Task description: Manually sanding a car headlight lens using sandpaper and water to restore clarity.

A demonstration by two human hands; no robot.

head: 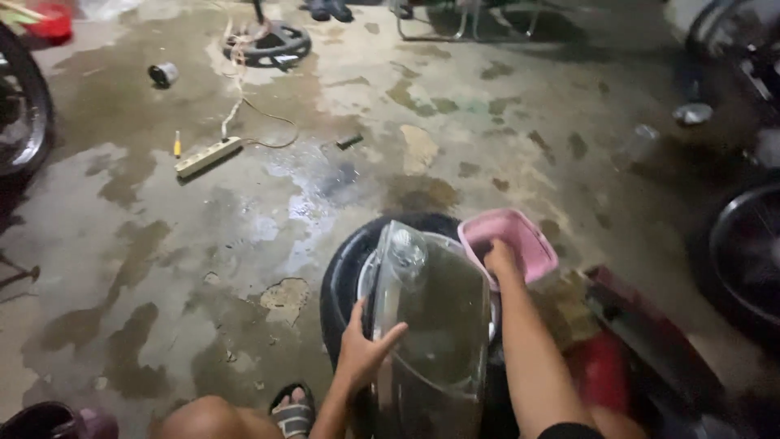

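A clear plastic headlight cover [431,317] lies tilted on top of a black tyre with a rim [345,272] lying flat on the wet concrete floor. My left hand [364,345] grips the cover's left edge, thumb over the front. My right hand [500,258] reaches past the cover's top right corner and touches the rim of a pink plastic basin [520,240] that stands beside the tyre. My knee and a sandalled foot [292,410] show at the bottom.
A white power strip [208,156] with a cable, a small screwdriver [177,145], a metal can [163,75] and a black round base [268,42] lie on the far floor. Motorbike wheels stand at left [20,106] and right [743,252]. A red part [605,366] lies right of my arm.
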